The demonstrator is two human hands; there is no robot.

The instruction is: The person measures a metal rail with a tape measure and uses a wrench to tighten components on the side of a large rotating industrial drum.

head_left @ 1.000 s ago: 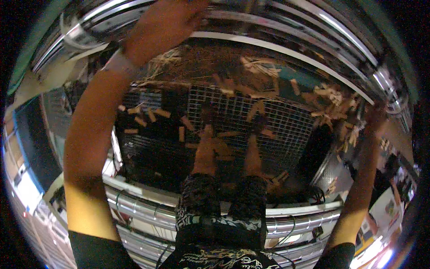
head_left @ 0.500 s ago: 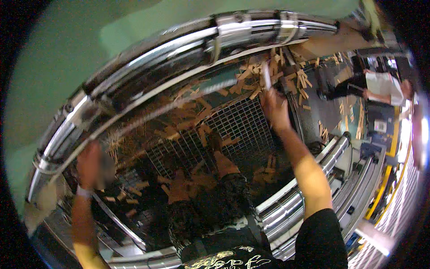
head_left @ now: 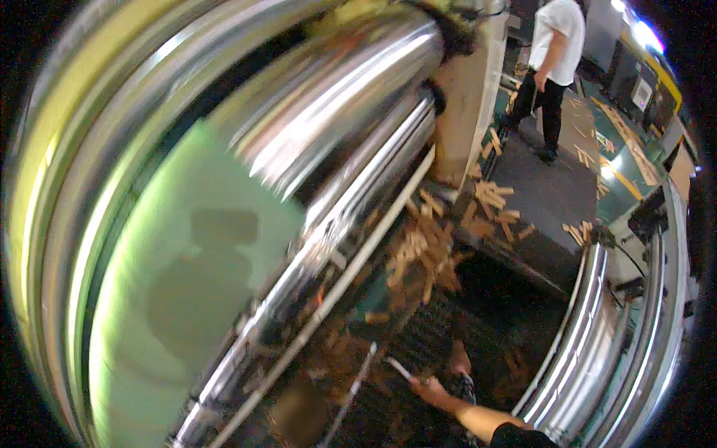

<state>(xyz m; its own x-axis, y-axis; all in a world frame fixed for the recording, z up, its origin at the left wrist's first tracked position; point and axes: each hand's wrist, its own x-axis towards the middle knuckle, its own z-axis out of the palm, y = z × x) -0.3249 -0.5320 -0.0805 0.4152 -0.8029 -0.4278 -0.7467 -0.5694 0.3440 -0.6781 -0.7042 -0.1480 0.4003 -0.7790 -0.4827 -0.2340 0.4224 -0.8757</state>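
Observation:
My right hand is low in the view, its forearm entering from the lower right. Its fingers close on a thin white stick-like thing that points up and left; its kind is unclear. Just left of it, a pale narrow strip runs down toward the lower edge. My left hand does not show. Near the bottom, a brown blurred patch cannot be made out. One of my feet is below, on the dark floor of the pit.
Shiny metal rollers slant across the left beside a green sheet. More rollers stand at right. Cardboard scraps lie heaped beyond my hand. A person in a white shirt stands on a dark platform.
My view has swung, bringing the green sheet and large rollers in at left. My right hand now appears lower in the picture. My left hand has left the view.

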